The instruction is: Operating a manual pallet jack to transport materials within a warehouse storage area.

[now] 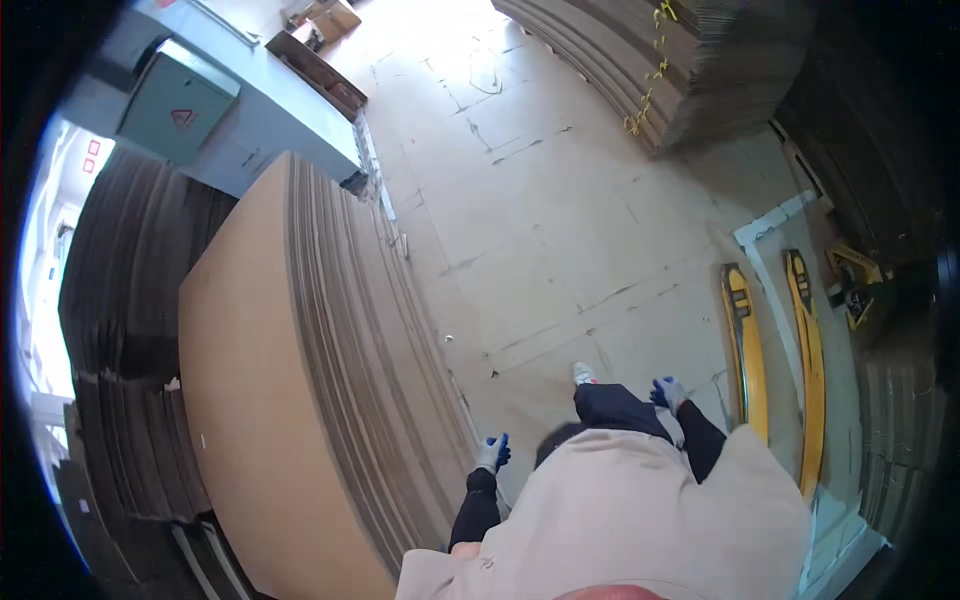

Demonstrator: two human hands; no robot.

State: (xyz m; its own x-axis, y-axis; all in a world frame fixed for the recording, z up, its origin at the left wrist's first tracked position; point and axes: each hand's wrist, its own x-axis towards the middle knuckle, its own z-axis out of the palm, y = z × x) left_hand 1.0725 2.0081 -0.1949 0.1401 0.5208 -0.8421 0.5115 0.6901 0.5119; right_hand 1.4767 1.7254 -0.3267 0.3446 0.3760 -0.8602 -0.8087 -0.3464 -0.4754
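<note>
My left hand (pixel 493 453), in a white and blue work glove, hangs at my left side with its fingers apart and nothing in it. Closest to it is the tall stack of flat brown cardboard sheets (pixel 255 330), whose layered edges face me; the hand is apart from the stack. My right hand (pixel 669 393), gloved in the same way, hangs by my right leg. Its fingers are loosely spread and hold nothing. Right of it lie two yellow pallet-jack forks (pixel 745 345), out of its touch. One shoe (pixel 583 373) shows on the floor between my hands.
Pale floor (pixel 540 220) with dark scuffs stretches ahead. Another cardboard stack (pixel 640 60) with yellow strapping stands at the far right. Darker stacked sheets (pixel 140 260) line the left, below a grey-green electrical box (pixel 180 100) on the wall. White tape (pixel 775 218) marks the floor at right.
</note>
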